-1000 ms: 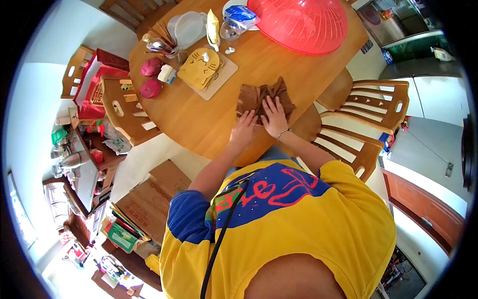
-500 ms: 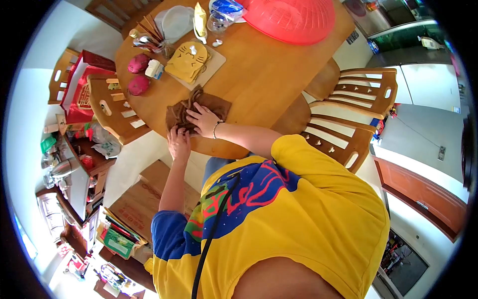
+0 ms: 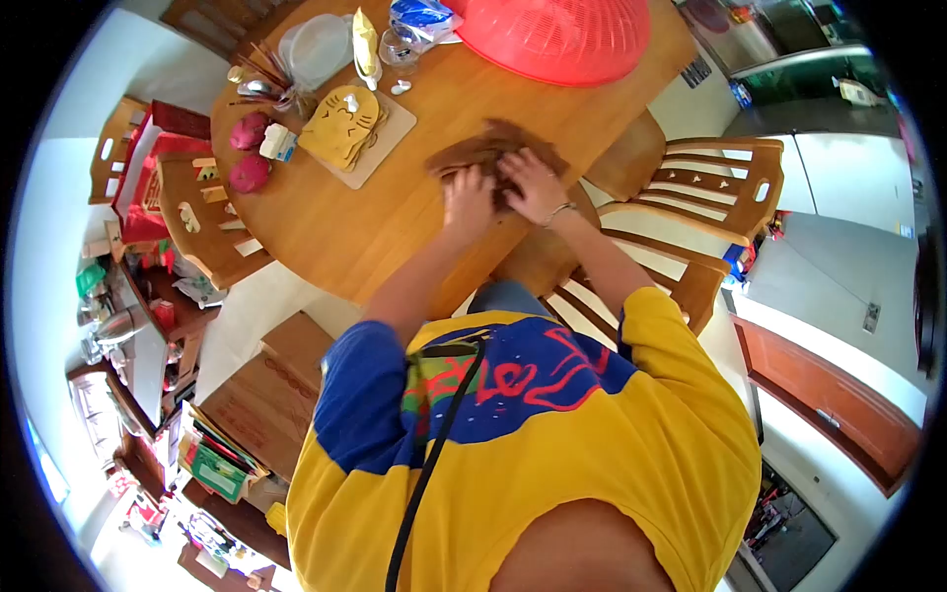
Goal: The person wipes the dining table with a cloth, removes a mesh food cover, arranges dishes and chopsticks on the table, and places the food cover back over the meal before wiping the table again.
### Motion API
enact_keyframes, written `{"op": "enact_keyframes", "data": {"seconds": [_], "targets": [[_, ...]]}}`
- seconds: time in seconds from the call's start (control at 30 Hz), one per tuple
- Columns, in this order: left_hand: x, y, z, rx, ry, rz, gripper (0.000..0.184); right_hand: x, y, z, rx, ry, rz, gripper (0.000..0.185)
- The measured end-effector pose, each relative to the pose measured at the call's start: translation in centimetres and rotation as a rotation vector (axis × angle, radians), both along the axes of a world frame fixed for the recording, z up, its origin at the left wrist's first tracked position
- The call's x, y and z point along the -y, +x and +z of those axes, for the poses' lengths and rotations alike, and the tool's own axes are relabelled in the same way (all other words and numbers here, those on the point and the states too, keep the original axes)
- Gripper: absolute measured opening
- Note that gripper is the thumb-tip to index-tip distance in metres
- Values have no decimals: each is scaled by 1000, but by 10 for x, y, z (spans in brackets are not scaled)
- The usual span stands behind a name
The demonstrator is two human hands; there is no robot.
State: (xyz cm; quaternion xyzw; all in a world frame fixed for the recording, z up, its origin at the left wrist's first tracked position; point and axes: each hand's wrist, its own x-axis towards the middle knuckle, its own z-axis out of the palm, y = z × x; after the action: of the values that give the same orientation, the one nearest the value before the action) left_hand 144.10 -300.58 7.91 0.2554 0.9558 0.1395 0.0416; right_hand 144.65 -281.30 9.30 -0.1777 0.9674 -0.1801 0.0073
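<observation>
A crumpled brown cloth (image 3: 475,150) lies on the wooden table (image 3: 326,227) near its right-hand edge. My left hand (image 3: 469,202) has its fingers curled over the near left part of the cloth. Beside it, my right hand (image 3: 534,187), with a bracelet at the wrist, grips the right part of the cloth and presses it on the tabletop. Both hands are a little blurred, and the fingertips are partly hidden in the folds.
A large red plastic basket (image 3: 552,39) sits at the back. Yellow cat-face mats (image 3: 340,123) rest on a board (image 3: 390,148), near a white box (image 3: 278,143) and pink-red fruits (image 3: 250,174). Wooden chairs (image 3: 691,187) stand close on the right. A glass jar (image 3: 400,51) is farther back.
Both hands have slid the cloth to the right across the table, from the near left edge towards the right edge. The cloth is now more bunched, and my view has shifted slightly.
</observation>
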Motion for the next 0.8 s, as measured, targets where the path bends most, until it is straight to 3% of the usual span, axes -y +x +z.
{"op": "enact_keyframes", "data": {"seconds": [0.13,0.27,0.3,0.37,0.57,0.67,0.8], "targets": [[-74,-8,20,72,-6,-86,40,-69,-5,-13,0,-6,-158,60],[-73,19,26,120,17,-148,32,-66,23,-25,3,-64,-168,66],[-60,28,25,126,14,-121,32,-55,32,-25,10,-68,-142,66],[-27,52,14,148,246,-171,27,-32,57,-20,32,-59,-37,67],[106,122,18,260,305,-82,15,86,113,8,199,-34,222,66],[172,154,19,335,301,88,15,156,117,6,238,-130,426,70],[238,162,23,135,377,416,14,250,91,5,205,-153,543,70]]}}
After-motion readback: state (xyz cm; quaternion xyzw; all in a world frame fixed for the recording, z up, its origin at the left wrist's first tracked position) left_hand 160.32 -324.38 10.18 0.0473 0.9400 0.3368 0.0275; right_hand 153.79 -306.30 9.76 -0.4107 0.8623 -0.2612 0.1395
